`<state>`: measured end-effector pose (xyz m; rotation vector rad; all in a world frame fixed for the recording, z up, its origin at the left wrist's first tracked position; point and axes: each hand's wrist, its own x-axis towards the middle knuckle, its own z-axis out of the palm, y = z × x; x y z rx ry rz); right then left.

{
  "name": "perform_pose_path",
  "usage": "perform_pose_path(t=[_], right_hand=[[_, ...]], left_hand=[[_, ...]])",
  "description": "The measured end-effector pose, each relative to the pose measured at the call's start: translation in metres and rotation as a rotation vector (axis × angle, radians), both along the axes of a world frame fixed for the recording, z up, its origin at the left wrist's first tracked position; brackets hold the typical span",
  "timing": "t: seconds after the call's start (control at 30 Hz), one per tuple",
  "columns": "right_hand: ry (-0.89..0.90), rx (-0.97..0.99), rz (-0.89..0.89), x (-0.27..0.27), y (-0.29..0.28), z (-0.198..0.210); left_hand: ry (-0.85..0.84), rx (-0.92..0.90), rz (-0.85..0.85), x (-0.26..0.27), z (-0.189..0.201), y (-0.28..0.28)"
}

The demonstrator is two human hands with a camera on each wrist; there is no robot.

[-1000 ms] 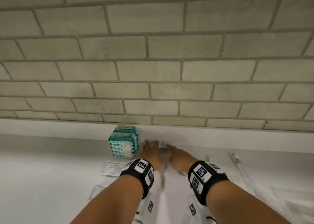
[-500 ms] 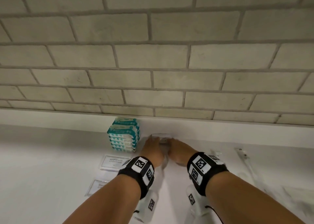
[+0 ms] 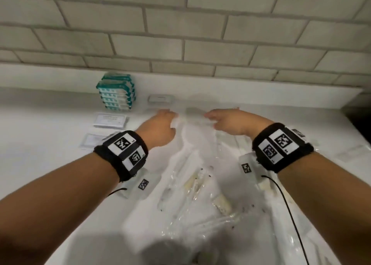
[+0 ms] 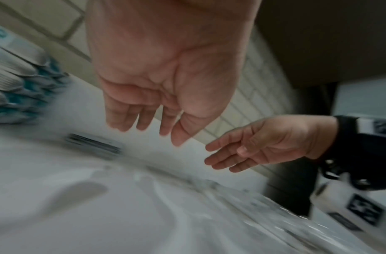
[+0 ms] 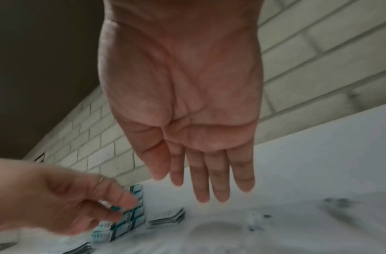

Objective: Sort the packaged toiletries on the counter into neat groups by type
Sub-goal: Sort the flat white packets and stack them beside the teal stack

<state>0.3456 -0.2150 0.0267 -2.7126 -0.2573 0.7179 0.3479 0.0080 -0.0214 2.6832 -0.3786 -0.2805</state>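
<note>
Currently both hands empty: left hand fingers loosely curled, right hand fingers straight and relaxed, both above the counter. Teal packet stack sits far left at the wall, small white box just right of it, flat sachets nearer. Clear-wrapped items lie scattered near, below the wrists.

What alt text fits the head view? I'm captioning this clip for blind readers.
Two empty hands, left hand and right hand, hover open over a white counter littered with clear plastic packets. A stack of teal-and-white packs stands against the tiled wall, white sachets beside it.
</note>
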Motion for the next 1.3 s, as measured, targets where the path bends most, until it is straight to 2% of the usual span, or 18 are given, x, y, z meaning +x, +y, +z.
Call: perform_pose_path(t=[0.17,0.27,0.4,0.47,0.57,0.63,0.7,0.77,0.87,1.0,1.07,1.17,1.23,1.3], right_hand=[[0.024,-0.015,-0.035,-0.089,-0.065,0.003],[0.052,-0.089,0.050,-0.145,-0.076,-0.003],[0.122,-0.148,0.129,-0.196,-0.079,-0.019],[0.058,-0.149,0.073,-0.206,-0.090,-0.022],[-0.003,-0.207,-0.099,-0.219,-0.119,-0.022],[0.055,-0.313,-0.189,-0.234,-0.137,-0.029],[0.157,-0.337,-0.208,-0.248,-0.142,-0.039],[0.174,-0.250,-0.169,-0.256,-0.140,-0.050],[0.093,-0.045,-0.144,-0.262,-0.137,-0.051],[-0.053,0.120,-0.187,-0.271,-0.164,-0.040],[-0.096,0.131,-0.281,-0.276,-0.191,-0.039],[-0.158,0.043,-0.408,-0.282,-0.231,-0.039],[-0.196,0.013,-0.437,-0.278,-0.246,-0.042],[-0.203,0.011,-0.386,-0.270,-0.249,-0.045]], left_hand=[[0.067,0.019,-0.241,-0.083,0.003,-0.022],[0.118,0.104,-0.418,-0.125,0.006,-0.035],[0.103,0.275,-0.446,-0.152,0.003,-0.040],[0.034,0.339,-0.392,-0.158,0.002,-0.040],[-0.022,0.293,-0.349,-0.175,0.003,-0.050],[-0.032,0.250,-0.381,-0.185,0.002,-0.064],[-0.028,0.233,-0.384,-0.190,0.001,-0.087],[-0.012,0.204,-0.374,-0.191,0.000,-0.116],[0.007,0.181,-0.444,-0.190,-0.002,-0.160],[0.047,0.393,-0.557,-0.192,-0.011,-0.192],[0.010,0.522,-0.555,-0.190,-0.012,-0.191],[-0.119,0.652,-0.514,-0.184,-0.003,-0.181],[-0.191,0.671,-0.472,-0.179,0.003,-0.181],[-0.223,0.583,-0.427,-0.175,0.005,-0.193]])
